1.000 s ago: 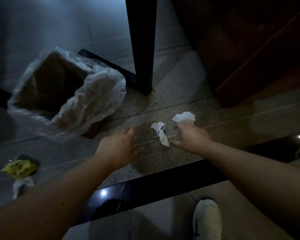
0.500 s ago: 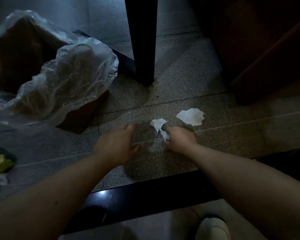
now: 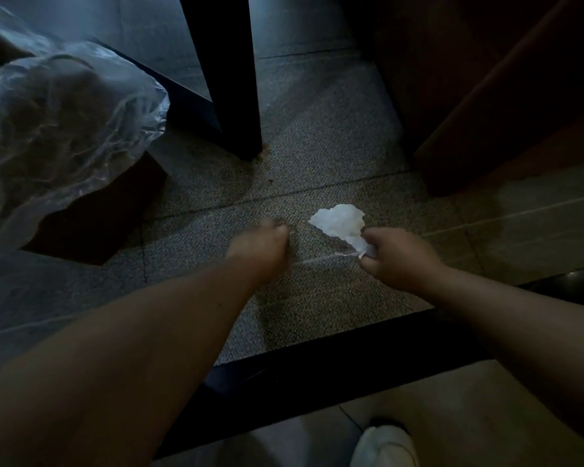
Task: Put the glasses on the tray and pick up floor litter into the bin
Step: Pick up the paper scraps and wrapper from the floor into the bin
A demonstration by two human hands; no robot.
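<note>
My right hand point(image 3: 398, 257) is low over the speckled floor, shut on a small white paper scrap point(image 3: 359, 247) that sticks out of its fingers. A larger crumpled white paper point(image 3: 338, 220) lies on the floor just beyond and touches that scrap. Left of it is my left hand point(image 3: 260, 246), fingertips bunched together at the floor; no paper shows in them. The bin point(image 3: 91, 214), a brown box under a loose clear plastic liner point(image 3: 64, 123), stands at the left. No glasses or tray are in view.
A black table leg point(image 3: 226, 79) stands on the floor behind my hands. Dark wooden furniture point(image 3: 503, 96) fills the upper right. A black floor strip point(image 3: 317, 362) runs under my forearms. My white shoe point(image 3: 385, 446) shows at the bottom edge.
My right hand has closed on the small scrap and taken it off the floor. My left hand's fingers have drawn together. The view has moved closer, so the yellow wrapper at the left is gone.
</note>
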